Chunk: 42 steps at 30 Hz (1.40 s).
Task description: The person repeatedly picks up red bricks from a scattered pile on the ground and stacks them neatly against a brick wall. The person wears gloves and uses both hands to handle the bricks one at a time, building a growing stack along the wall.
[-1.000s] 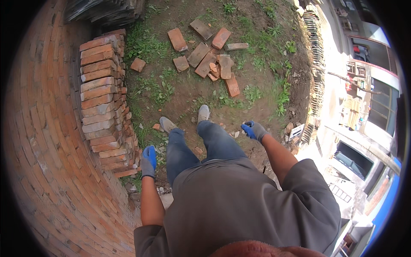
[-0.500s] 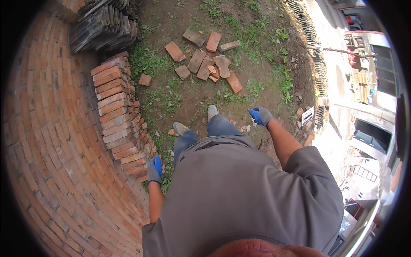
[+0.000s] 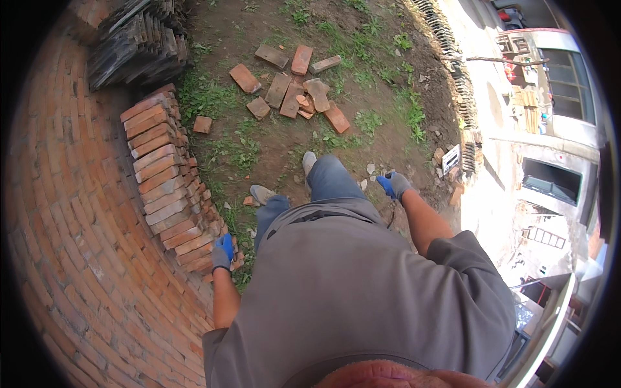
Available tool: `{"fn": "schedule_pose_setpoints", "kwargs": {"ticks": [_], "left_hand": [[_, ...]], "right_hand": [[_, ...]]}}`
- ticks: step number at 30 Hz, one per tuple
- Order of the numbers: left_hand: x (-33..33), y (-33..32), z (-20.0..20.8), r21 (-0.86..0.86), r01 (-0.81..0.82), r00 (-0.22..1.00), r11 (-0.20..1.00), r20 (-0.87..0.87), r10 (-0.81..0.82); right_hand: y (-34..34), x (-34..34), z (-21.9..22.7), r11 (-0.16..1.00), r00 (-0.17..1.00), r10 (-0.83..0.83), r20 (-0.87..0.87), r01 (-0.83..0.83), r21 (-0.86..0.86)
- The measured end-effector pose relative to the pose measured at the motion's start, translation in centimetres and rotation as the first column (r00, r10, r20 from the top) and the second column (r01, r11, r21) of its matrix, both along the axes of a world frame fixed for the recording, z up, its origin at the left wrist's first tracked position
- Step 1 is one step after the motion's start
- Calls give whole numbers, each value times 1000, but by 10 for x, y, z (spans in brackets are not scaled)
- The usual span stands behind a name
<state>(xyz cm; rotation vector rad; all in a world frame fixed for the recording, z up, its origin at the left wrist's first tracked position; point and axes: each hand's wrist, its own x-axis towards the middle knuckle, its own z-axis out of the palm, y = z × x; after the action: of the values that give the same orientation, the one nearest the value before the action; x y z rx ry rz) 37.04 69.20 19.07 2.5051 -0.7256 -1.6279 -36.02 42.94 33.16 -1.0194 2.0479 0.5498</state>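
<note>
My left hand (image 3: 222,252), in a grey glove with a blue palm, hangs beside the near end of a long stack of red bricks (image 3: 160,169). Its fingers are curled together, and no object shows in them. Held out from my body at the right, my right hand (image 3: 394,185) wears a matching glove. Its fingers are loosely closed, with nothing visible in them. Ahead of my feet lies a loose group of whole and broken bricks (image 3: 279,90) on bare soil. A brick piece (image 3: 202,124) lies apart, close to the stack.
A brick wall (image 3: 71,213) curves along the left. Dark roof tiles (image 3: 137,52) are piled beyond the brick stack. Grass tufts and rubble dot the soil. A row of upright tiles (image 3: 446,52) edges the ground at right, beside a white card (image 3: 451,159).
The bricks and both walls have shifted slightly left in the picture. My feet have changed position a little as my body moves. Both hands still hang at my sides, fingers curled.
</note>
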Motion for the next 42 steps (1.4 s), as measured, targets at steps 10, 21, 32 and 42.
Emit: {"fn": "schedule_pose_setpoints", "kwargs": {"ticks": [10, 21, 32, 42], "left_hand": [[-61, -73, 18, -51, 49, 988, 998, 148, -41], [-272, -310, 120, -39, 102, 989, 994, 114, -97], [-332, -408, 26, 104, 290, 954, 951, 45, -296], [-322, -380, -197, -34, 495, 866, 868, 105, -489]], "right_hand": [[-43, -70, -86, 983, 982, -127, 137, 106, 153], [-285, -128, -143, 934, 826, -322, 462, 357, 12], [-388, -143, -227, 986, 990, -51, 128, 70, -150], [-431, -11, -456, 937, 993, 82, -84, -105, -334]]}}
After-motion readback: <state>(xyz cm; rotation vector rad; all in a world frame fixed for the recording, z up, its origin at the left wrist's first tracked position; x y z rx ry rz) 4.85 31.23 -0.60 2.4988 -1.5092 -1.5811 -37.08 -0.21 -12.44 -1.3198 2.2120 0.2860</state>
